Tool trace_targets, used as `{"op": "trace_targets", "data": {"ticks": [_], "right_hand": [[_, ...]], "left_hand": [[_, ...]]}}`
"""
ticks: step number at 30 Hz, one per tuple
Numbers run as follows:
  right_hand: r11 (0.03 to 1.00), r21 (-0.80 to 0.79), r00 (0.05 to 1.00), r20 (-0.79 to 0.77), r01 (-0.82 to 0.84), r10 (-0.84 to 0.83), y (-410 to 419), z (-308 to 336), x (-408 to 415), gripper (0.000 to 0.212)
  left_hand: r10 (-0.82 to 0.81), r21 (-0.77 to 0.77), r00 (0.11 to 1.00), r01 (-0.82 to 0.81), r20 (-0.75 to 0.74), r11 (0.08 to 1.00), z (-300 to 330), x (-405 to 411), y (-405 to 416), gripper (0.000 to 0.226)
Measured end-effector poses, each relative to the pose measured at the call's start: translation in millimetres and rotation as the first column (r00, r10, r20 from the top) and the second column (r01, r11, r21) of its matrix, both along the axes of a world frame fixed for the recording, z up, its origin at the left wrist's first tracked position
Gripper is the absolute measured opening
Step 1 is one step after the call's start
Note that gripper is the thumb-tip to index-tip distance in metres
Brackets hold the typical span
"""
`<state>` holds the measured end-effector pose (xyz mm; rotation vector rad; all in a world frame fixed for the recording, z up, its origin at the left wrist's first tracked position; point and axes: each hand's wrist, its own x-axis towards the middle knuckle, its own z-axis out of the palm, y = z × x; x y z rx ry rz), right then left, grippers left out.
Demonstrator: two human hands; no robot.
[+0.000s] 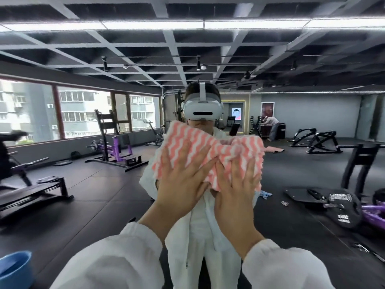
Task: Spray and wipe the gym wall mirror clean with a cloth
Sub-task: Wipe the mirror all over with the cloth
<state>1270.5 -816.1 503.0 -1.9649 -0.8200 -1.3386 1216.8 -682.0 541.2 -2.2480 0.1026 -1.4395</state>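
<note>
The wall mirror [87, 184] fills nearly the whole view and reflects the gym and a person in white with a headset. A pink and white striped cloth [200, 142] lies bunched flat against the glass at the centre. My left hand [183, 180] presses its lower left part with fingers spread and straight. Beside it, my right hand [237, 188] presses the lower right part of the cloth the same way. No spray bottle is in view.
A blue basin [14, 270] shows at the bottom left corner. Reflected in the glass are purple and black weight machines, a bench at the left, a weight plate at the right, windows, and another person far back.
</note>
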Motion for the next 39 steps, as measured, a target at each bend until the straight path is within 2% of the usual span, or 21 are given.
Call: {"op": "trace_targets", "data": {"ticks": [4,7,12,15,17,20,23,27,33,35,36,39], "right_hand": [[0.999,-0.046,1.0,0.027,-0.01,0.012,34.0,-8.2,-17.9,0.059],[0.994,-0.105,0.998,0.058,-0.006,0.012,62.0,-16.7,-35.9,0.055],[0.943,-0.331,0.987,0.134,-0.036,0.084,90.2,-44.6,-54.3,0.048],[0.901,-0.434,0.964,0.233,-0.017,0.13,85.3,-52.6,-45.7,0.045],[0.901,-0.433,0.947,0.276,-0.028,0.163,74.5,-48.9,-37.4,0.044],[0.931,-0.361,0.949,0.271,-0.053,0.159,47.4,-49.4,-21.0,0.041],[0.952,-0.289,0.974,0.168,-0.099,0.152,9.4,-58.3,-2.7,0.04],[0.971,-0.233,0.991,0.109,-0.052,0.079,-36.5,-69.0,14.4,0.043],[0.993,-0.051,0.976,-0.187,0.104,-0.112,-59.8,-119.7,5.4,0.059],[0.995,-0.021,0.952,-0.292,0.093,-0.095,-52.2,-135.3,-2.6,0.076],[0.997,-0.021,0.944,-0.32,0.075,-0.078,-45.7,-139.9,-8.4,0.079],[0.997,-0.068,0.935,-0.349,0.048,-0.069,-23.4,-144.0,-24.0,0.062]], "left_hand": [[0.029,-0.068,1.0,-0.029,0.007,0.997,-19.2,-19.5,35.4,0.05],[0.057,-0.174,0.998,-0.056,0.005,0.983,-44.2,-34.3,63.2,0.051],[0.156,-0.417,0.986,-0.169,-0.065,0.893,-103.2,-60.3,86.6,0.056],[0.14,-0.518,0.988,-0.151,-0.059,0.842,-122.6,-63.7,80.6,0.053],[0.117,-0.546,0.993,-0.114,-0.029,0.83,-122.0,-57.7,69.6,0.057],[0.066,-0.494,0.998,-0.059,-0.003,0.868,-112.5,-41.4,41.5,0.057],[-0.017,-0.421,1.0,0.01,-0.012,0.907,-99.3,-20.7,5.8,0.052],[-0.043,-0.313,0.997,0.02,-0.069,0.95,-89.2,3.7,-37.4,0.052],[-0.044,-0.082,0.976,0.027,-0.213,0.996,-99.6,18.3,-70.0,0.058],[-0.064,-0.018,0.976,0.061,-0.208,0.998,-106.1,15.5,-66.5,0.057],[-0.061,0.013,0.979,0.064,-0.196,0.998,-110.5,12.8,-60.4,0.057],[-0.045,0.029,0.985,0.051,-0.167,0.998,-124.2,1.2,-33.6,0.058]]}}
